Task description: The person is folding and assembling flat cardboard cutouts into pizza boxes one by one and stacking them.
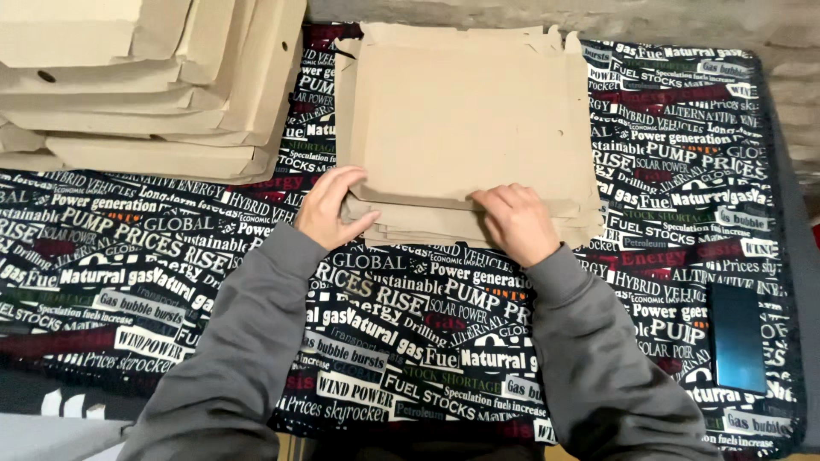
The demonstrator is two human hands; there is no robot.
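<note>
A stack of flat brown cardboard sheets [465,119] lies on the far middle of a table covered by a dark cloth with printed lettering [171,282]. My left hand [329,209] rests at the stack's near left corner, fingers on the top sheet and thumb under its edge. My right hand [517,222] presses on the near edge of the stack, fingers curled over the top sheets. Both arms wear grey sleeves.
A pile of folded cardboard boxes [145,81] fills the far left corner. A dark phone [739,337] lies flat near the right edge of the cloth. A rough stone wall [683,21] runs behind the table.
</note>
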